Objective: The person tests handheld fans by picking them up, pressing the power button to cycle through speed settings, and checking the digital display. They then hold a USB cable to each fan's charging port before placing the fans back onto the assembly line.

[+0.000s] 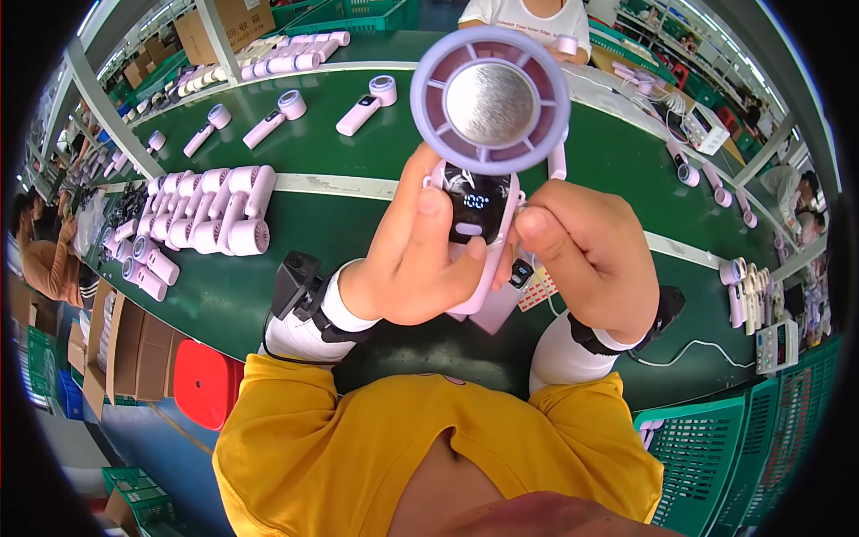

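Observation:
My left hand (403, 259) is wrapped round the handle of a lavender handheld fan (490, 259), its thumb beside the lit black display. The fan's round head, with a brushed silver disc in the middle, faces up toward me. At the handle's right side my right hand (595, 255) is closed, thumb and finger pinched together; what they hold, if anything, is hidden. A second fan (495, 311) with a lit display lies on the table below, partly covered by my hands. Beside it is a sheet of orange and white stickers (537, 292).
The green table (313, 224) carries a stack of lavender fans (210, 206) at left and spaced fans farther back. A white meter box (777, 347) with a cable stands at right. Green crates (698, 456), a red stool (204, 383) and cardboard boxes (134, 349) surround me. A co-worker (537, 22) sits opposite.

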The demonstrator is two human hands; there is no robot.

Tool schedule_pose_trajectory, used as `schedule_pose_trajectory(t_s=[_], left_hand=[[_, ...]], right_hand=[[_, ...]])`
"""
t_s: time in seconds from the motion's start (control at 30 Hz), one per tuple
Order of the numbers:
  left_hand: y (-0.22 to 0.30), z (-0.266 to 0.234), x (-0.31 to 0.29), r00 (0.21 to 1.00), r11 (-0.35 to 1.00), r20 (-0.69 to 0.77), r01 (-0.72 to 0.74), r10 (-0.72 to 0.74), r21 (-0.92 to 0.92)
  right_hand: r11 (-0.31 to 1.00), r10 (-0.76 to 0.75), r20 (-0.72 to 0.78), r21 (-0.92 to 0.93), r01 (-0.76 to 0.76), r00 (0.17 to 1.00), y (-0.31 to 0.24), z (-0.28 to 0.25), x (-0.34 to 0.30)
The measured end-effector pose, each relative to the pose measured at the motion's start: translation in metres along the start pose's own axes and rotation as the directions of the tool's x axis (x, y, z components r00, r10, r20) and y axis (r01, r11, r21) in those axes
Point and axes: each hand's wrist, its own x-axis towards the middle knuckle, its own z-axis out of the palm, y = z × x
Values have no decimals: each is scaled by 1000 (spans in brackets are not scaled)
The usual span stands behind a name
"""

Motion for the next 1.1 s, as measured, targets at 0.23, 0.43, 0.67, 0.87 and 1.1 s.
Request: schedule_pose_trajectory(t_s=[0.23, 0.43, 0.67, 0.87, 1.1], left_hand=[[-6, 2, 0, 997, 997, -61, -44, 48, 58], [2, 6, 4, 983, 921, -96, 112, -159, -372], [32, -14, 1, 869, 701, -210, 195, -448, -686], [71, -20, -26, 881, 961, -459, -214, 113, -174], [85, 14, -15, 675, 940, -664, -313, 321, 136]], right_hand=[[997, 16, 86, 79, -22, 996, 5, 4, 5], [995, 27, -122, 102, -14, 992, -1, 13, 2], [987, 77, -626, 160, 32, 776, -15, -5, -15], [940, 20, -899, 166, 297, 438, -5, -30, -39], [870, -32, -902, 188, 456, 431, -10, -35, -39]])
